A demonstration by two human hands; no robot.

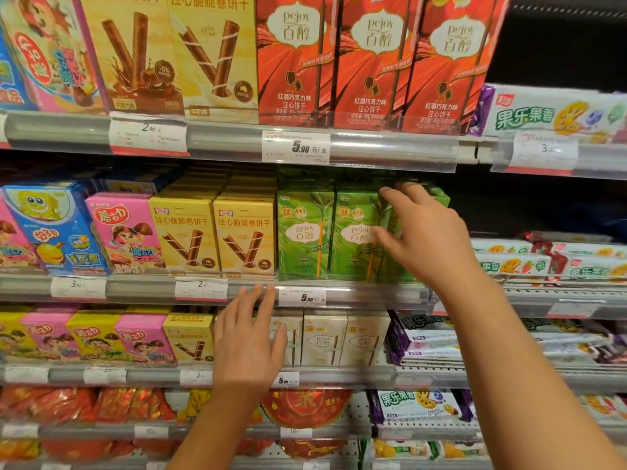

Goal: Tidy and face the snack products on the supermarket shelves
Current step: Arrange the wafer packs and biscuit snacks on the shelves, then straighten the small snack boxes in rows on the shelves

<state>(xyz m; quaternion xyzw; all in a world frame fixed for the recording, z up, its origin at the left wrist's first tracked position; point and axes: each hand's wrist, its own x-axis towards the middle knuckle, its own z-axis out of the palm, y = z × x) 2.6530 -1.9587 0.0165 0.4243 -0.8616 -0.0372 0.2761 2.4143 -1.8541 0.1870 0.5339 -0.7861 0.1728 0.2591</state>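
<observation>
1. Far left of the middle shelf [142, 289]: one blue cartoon box [54, 228] stands beside one pink mushroom-biscuit box [124, 230], both facing forward.
2. Next come two yellow wafer-roll boxes [212, 237], side by side and upright, with more rows of the same stacked behind them.
3. On the top shelf above, two wafer-roll boxes of larger size [169, 56] stand left of three red Pejoy boxes [369, 62], all facing front.
4. The left hand [249, 337] is raised in front of the third shelf down, fingers spread and nearly straight, gripping nothing; its fingertips overlap the price rail of the middle shelf by the 5.90 tag [302, 296].
5. Behind that hand, three cream Pejoy boxes [342, 337] show on the third shelf, with the leftmost partly hidden by the fingers.
6. Right of the yellow boxes, on the middle shelf, stand the green Pejoy boxes [305, 232]: two face forward, and a third at the right end is turned at an angle.
7. The right hand [424, 232] holds that angled third box, fingers curled over its top edge and thumb pressed on its front face.
8. Far right, flat white fruit-biscuit packs [549, 111] lie stacked on several shelves; their number cannot be told.
</observation>
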